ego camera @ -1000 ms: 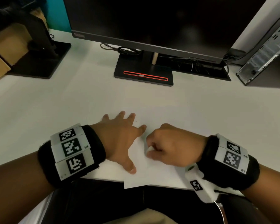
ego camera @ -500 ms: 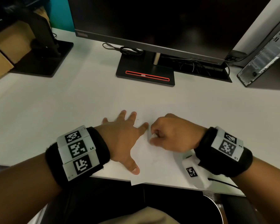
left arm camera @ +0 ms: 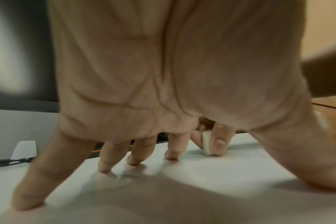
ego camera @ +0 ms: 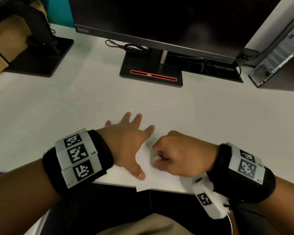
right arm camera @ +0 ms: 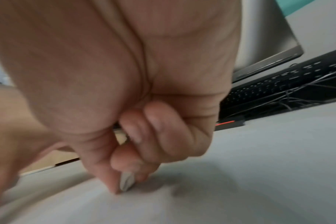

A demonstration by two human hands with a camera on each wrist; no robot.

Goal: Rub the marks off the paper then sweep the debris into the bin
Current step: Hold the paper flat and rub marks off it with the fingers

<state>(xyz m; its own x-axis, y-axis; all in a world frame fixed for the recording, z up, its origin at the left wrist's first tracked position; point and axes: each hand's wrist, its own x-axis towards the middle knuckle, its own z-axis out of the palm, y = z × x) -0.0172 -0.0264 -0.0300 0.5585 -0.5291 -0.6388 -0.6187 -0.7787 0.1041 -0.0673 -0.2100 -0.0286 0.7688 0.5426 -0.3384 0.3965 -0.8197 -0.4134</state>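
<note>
The paper [ego camera: 147, 168] lies flat at the near edge of the white bench [ego camera: 61, 106], one corner poking out past the edge toward the person. The left hand [ego camera: 127, 145] rests on it with fingers spread and straight, thumb and fingertips pressed down to pin the sheet. Just beside it, the right hand [ego camera: 178, 155] is curled into a loose fist, thumb and fingers pinching a small white eraser [ego camera: 157, 157] whose lower end touches the paper. A faint dark mark [ego camera: 150, 142] shows on the sheet between the two hands. Both wrists wear black bands with printed square markers. Farther back on the bench stand a dark monitor [ego camera: 159, 19] on a black base with a red strip, some loose cables, and a computer tower [ego camera: 278, 55] off to the right.
</note>
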